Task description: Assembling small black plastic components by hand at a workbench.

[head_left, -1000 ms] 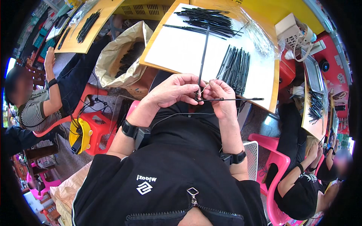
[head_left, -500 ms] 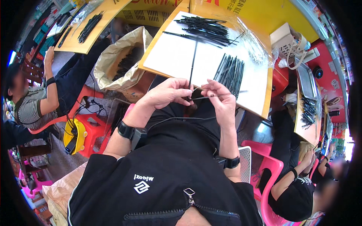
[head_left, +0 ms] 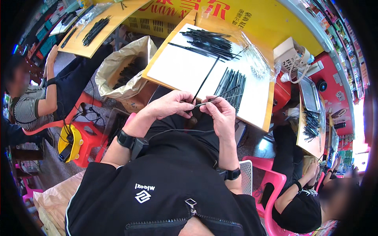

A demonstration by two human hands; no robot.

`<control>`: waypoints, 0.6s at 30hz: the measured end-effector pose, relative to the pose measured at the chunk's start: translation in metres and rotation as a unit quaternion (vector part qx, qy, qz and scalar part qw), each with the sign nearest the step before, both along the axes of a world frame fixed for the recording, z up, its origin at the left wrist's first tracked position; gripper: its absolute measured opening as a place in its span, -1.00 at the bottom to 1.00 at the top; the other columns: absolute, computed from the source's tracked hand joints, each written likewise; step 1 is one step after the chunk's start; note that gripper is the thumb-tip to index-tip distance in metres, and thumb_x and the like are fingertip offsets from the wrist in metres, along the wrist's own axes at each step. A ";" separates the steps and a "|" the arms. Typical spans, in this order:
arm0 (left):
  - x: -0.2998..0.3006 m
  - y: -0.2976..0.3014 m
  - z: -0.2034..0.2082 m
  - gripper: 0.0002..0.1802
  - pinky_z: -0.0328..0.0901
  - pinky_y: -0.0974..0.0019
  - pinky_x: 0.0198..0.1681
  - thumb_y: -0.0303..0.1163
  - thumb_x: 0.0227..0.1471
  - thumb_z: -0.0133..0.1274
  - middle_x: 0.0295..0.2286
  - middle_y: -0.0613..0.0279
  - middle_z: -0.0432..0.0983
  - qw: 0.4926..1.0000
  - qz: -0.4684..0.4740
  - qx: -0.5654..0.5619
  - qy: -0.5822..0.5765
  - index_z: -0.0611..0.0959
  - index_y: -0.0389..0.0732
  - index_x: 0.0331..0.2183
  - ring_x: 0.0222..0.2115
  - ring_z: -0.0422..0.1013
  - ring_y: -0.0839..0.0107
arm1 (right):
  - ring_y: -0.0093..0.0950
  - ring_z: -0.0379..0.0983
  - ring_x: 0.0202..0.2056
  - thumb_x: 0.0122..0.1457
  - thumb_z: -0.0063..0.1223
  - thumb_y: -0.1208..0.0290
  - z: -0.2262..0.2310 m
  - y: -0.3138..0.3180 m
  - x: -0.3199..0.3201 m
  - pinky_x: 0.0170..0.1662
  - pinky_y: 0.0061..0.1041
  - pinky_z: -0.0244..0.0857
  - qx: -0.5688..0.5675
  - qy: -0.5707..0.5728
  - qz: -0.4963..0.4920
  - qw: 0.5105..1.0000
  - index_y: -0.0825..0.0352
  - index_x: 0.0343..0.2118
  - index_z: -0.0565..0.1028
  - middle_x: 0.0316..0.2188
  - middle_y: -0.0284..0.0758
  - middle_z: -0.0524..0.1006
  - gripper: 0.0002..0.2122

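My left hand (head_left: 171, 105) pinches a long, thin black strip (head_left: 206, 78), which slants up and right over the near edge of the white board (head_left: 167, 65). Close beside it, my right hand (head_left: 221, 115) is closed on a thin wire (head_left: 230, 96) that crosses its fingers and sticks out to the right. The fingertips of both hands nearly meet at the strip's lower end, where fine detail is too small to make out. A neat bundle of black strips (head_left: 236, 78) lies beyond my right hand. Farther back sits a larger pile of black strips (head_left: 208, 42).
Clear plastic with thin silvery wires (head_left: 260, 69) covers the board's right side. A paper-lined sack (head_left: 106, 72) with dark strips stands left of the table. Co-workers sit on both sides, near a red stool (head_left: 84, 143) and a pink chair (head_left: 273, 179).
The black strip in my left hand leans farther right. The wire in my right hand now extends rightward past the fingers. The whole view has shifted slightly.
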State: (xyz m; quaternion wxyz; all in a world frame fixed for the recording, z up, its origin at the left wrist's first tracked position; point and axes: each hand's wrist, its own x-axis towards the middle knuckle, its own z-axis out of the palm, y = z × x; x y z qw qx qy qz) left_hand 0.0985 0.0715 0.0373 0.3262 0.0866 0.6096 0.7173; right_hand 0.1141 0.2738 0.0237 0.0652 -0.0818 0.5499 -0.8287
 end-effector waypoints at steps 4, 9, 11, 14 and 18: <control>-0.002 0.002 -0.003 -0.83 0.41 0.45 -0.27 -0.37 0.08 0.00 -0.39 0.33 0.39 1.000 0.008 -0.014 0.010 0.49 -0.27 -0.31 -0.39 0.41 0.55 | -0.52 0.52 -0.38 0.14 -0.01 0.58 -0.003 -0.001 -0.002 -0.28 -0.60 0.44 0.013 0.016 -0.028 0.999 0.48 -0.24 0.45 -0.38 -0.21 0.55 -0.86; 0.002 0.008 0.005 -0.82 0.44 0.41 -0.39 -0.34 0.09 0.00 -0.48 0.32 0.39 0.999 0.006 -0.050 0.016 0.49 -0.28 -0.36 -0.49 0.41 0.55 | -0.52 0.53 -0.44 0.18 -0.05 0.54 -0.001 -0.004 0.001 -0.34 -0.61 0.45 0.008 0.014 -0.053 0.998 0.47 -0.27 0.43 -0.42 -0.19 0.55 -0.88; 0.002 0.010 0.005 -0.81 0.44 0.40 -0.41 -0.33 0.08 0.00 -0.49 0.31 0.39 0.998 0.004 -0.062 0.019 0.49 -0.28 -0.37 -0.51 0.41 0.55 | -0.52 0.53 -0.45 0.19 -0.07 0.52 -0.001 -0.004 0.003 -0.35 -0.62 0.45 0.009 0.011 -0.054 0.998 0.47 -0.28 0.42 -0.44 -0.19 0.55 -0.88; 0.002 0.010 0.004 -0.79 0.44 0.40 -0.45 -0.31 0.07 0.00 -0.51 0.30 0.40 0.996 -0.008 -0.080 0.026 0.48 -0.27 -0.40 -0.53 0.41 0.55 | -0.52 0.52 -0.49 0.20 -0.09 0.52 -0.003 -0.005 0.004 -0.38 -0.63 0.44 0.018 0.015 -0.063 0.998 0.46 -0.30 0.41 -0.46 -0.19 0.54 -0.89; 0.000 0.011 0.007 -0.80 0.43 0.42 -0.50 -0.29 0.06 -0.02 -0.53 0.32 0.39 0.994 -0.045 -0.102 0.018 0.47 -0.24 -0.44 -0.55 0.41 0.55 | -0.61 0.45 -0.59 0.20 -0.09 0.53 -0.010 -0.008 0.004 -0.49 -0.71 0.33 0.056 0.044 -0.093 0.993 0.43 -0.38 0.39 -0.53 -0.28 0.52 -0.92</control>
